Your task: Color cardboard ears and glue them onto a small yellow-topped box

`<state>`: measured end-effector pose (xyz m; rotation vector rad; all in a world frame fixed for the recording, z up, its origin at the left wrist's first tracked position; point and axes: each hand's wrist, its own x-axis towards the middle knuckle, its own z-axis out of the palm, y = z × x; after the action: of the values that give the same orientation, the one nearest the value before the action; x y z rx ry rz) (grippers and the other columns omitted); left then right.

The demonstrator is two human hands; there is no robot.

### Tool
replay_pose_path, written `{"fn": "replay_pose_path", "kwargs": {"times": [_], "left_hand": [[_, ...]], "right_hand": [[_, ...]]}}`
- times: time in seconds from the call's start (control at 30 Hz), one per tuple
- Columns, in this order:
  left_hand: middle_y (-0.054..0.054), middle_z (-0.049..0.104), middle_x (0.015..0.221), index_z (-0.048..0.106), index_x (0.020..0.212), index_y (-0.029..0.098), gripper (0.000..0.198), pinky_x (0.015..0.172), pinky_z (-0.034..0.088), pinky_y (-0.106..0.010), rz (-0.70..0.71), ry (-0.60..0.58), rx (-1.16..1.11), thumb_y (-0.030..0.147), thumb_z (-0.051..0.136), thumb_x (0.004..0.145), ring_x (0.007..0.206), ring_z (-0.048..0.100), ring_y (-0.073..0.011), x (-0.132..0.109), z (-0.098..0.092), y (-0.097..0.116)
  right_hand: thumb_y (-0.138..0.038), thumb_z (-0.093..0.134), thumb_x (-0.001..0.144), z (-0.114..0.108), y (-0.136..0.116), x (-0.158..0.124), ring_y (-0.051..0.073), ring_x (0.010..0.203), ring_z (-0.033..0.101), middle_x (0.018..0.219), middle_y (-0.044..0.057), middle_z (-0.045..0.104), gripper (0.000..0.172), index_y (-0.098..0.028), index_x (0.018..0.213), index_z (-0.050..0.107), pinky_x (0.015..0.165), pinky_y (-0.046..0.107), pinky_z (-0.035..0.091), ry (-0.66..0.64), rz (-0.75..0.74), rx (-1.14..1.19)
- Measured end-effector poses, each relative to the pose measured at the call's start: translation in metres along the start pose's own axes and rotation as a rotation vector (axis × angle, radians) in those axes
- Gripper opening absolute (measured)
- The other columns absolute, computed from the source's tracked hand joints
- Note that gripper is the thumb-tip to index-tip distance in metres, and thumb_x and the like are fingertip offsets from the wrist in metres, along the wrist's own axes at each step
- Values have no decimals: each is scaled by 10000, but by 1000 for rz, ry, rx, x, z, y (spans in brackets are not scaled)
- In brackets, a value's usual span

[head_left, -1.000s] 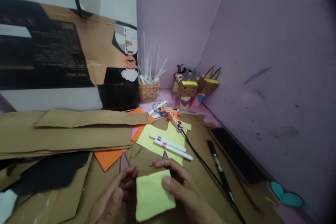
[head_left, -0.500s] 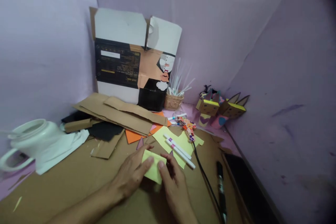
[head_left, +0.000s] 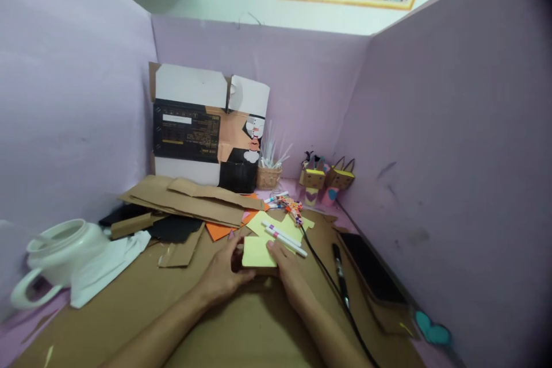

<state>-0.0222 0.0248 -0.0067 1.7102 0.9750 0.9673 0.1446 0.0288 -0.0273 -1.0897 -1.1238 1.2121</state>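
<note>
Between my hands is a small cardboard box with a pale yellow paper face [head_left: 257, 252] turned up. My left hand [head_left: 223, 272] grips it along the left side, thumb at the near edge. My right hand [head_left: 290, 269] closes on its right side, with the thumb lying on the yellow top. The box's underside and most of my fingertips are hidden. Just beyond it lie two white markers [head_left: 284, 240] on a cut sheet of yellow paper [head_left: 257, 224]. A colourful patterned glue gun [head_left: 291, 210] rests behind them, its black cord trailing toward me.
Brown cardboard pieces [head_left: 194, 201], black scraps [head_left: 176, 230] and orange paper [head_left: 219, 231] lie left. A white teapot-like vessel [head_left: 64, 253] stands far left. A black pen [head_left: 340, 276] and phone [head_left: 373, 270] lie right. Cardboard animal figures [head_left: 314, 179] and a straw basket [head_left: 269, 177] stand behind.
My view has tilted up, showing a framed picture above the wall. My left thumb has moved off the yellow face to the near edge; the box has turned slightly.
</note>
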Motion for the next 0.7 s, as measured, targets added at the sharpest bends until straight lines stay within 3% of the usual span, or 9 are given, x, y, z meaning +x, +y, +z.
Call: {"fn": "replay_pose_path", "kwargs": {"times": [0.13,0.27,0.47,0.53,0.6,0.7], "left_hand": [[-89,607,1054,515,1155,154,537,841,456,-358,0,86,190,349,655,675,980,561,-243,-1,3,5],[-88,620,1039,527,1126,138,488,806,462,-323,59,84,157,327,645,692,930,581,-217,-2,0,10],[-82,636,1008,554,1089,143,473,794,460,-319,68,80,234,371,645,685,917,581,-229,-3,-8,14],[-90,625,1052,525,1136,137,517,787,468,-312,50,24,162,361,638,684,937,581,-232,-3,-12,14],[-88,618,1085,517,1159,144,538,789,470,-310,44,-71,106,328,637,669,956,580,-237,-4,-14,16],[-61,645,1037,561,1106,179,491,790,461,-318,25,-174,194,282,640,632,928,589,-244,-7,-11,20]], "right_hand": [[-554,528,759,-1,-4,-7,221,800,598,881,76,668,468,-145,953,647,687,328,477,-93,11,88],[-470,628,724,0,-16,-15,257,978,579,1083,77,638,462,-200,1097,596,804,380,461,-244,-100,59],[-433,686,676,-1,-25,-17,270,1023,570,1100,72,647,509,-214,1125,588,885,404,427,-305,-267,-98],[-478,642,700,-7,-26,-13,269,962,592,1048,85,662,472,-199,1079,616,805,386,465,-187,-283,-163],[-540,544,750,-17,-27,-8,255,871,610,976,105,668,460,-173,1012,640,657,337,489,13,-289,-157],[-539,443,804,-39,-29,-1,208,755,603,900,106,659,457,-151,941,641,544,276,460,281,-348,-64]]}}
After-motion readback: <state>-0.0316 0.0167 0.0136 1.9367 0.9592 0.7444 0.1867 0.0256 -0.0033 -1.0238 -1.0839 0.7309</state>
